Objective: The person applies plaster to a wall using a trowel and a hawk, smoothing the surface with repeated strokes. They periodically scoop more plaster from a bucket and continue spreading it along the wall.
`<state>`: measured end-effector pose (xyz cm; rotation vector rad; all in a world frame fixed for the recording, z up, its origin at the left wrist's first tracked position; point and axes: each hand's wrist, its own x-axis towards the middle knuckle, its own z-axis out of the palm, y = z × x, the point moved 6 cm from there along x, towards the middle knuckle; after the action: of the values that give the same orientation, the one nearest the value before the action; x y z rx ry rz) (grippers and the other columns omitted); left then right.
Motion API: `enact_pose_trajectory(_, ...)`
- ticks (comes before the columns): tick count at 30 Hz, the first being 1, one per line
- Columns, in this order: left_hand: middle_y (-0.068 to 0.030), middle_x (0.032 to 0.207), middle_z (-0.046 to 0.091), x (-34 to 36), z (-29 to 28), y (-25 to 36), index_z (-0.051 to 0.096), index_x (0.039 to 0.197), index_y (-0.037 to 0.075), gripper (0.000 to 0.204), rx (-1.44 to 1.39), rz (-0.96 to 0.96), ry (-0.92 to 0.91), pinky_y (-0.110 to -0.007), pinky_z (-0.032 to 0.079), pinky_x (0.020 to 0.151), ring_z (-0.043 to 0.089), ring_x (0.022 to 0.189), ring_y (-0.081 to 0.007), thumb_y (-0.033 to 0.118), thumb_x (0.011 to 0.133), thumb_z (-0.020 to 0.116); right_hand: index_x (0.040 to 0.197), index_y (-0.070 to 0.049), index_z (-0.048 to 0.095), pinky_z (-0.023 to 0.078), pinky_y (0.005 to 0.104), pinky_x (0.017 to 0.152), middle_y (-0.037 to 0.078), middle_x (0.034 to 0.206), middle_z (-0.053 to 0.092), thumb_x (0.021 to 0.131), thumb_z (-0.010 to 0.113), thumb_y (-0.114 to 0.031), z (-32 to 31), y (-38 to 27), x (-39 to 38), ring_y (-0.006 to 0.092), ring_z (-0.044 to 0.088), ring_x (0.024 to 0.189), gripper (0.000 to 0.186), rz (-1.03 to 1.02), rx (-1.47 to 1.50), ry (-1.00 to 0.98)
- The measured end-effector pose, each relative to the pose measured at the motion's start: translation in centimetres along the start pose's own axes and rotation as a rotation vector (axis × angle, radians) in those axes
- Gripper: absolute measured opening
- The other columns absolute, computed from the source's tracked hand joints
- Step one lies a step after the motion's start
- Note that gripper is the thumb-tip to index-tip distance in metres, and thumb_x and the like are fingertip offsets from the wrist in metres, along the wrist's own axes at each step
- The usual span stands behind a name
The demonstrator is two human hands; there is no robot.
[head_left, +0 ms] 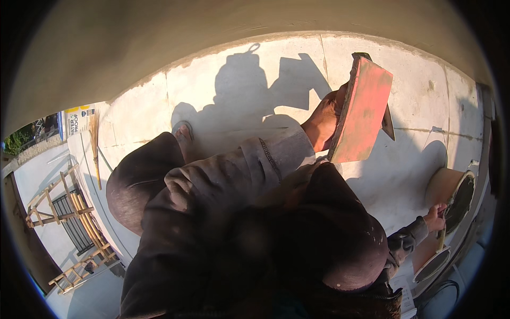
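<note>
We're crouched on a pale concrete slab [223, 90], knees up, w/ our left hand [325, 119] clamped round the handle side of a red plaster hawk [364, 109]; the board is held up on edge, tilted, face toward the right, and it shows no visible load of mortar from this angle. A dark trowel blade [388, 123] pokes out just behind the board's right edge; can't tell what holds it. Our right hand [436, 217] is low at the right, fingers closed on a wooden handle [441, 240] at the rim of a tan bucket [449, 189] lying tipped, w/ dark mix inside. A second white-rimmed tub [431, 264] sits just below it. Judging progress: looks like we're at the loading stage, i.e. mix not yet on the hawk, so spreading and finishing are all left. Slab reads flat and dry, w/ joint lines; a foot in a sandal [183, 133] rests on it. A broom [95, 143] lies off left, well apart.
</note>
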<state>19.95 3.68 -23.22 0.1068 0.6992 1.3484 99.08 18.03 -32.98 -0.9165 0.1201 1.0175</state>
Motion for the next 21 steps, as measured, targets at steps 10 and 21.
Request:
enact_pose_trajectory(10,-0.0040,0.115,0.066,1.0,1.9,4.7,0.061,0.130,0.006,0.048,-0.200,0.001,-0.225,-0.031,0.053,0.087,0.063,0.102,-0.0128,0.045,0.103,0.060,0.129,0.014,0.051,0.051,0.0464,0.108,0.025,0.131,0.060,0.093,0.038,0.002,0.3,19.3,-28.8,0.0358,0.058,0.128,0.040,0.099,-0.032,-0.042)
enact_pose_trajectory(21,-0.0053,0.109,0.070,-5.8,-1.0,6.6,0.062,0.129,0.005,0.055,-0.345,-0.207,-0.281,-0.032,0.054,0.084,0.066,0.093,-0.0145,0.054,0.107,0.046,0.128,0.004,0.048,0.051,0.0436,0.105,0.015,0.127,0.056,0.095,0.057,-0.004,2.9,34.6,-60.0,0.0279,0.057,0.121,0.035,0.239,-0.311,0.033)
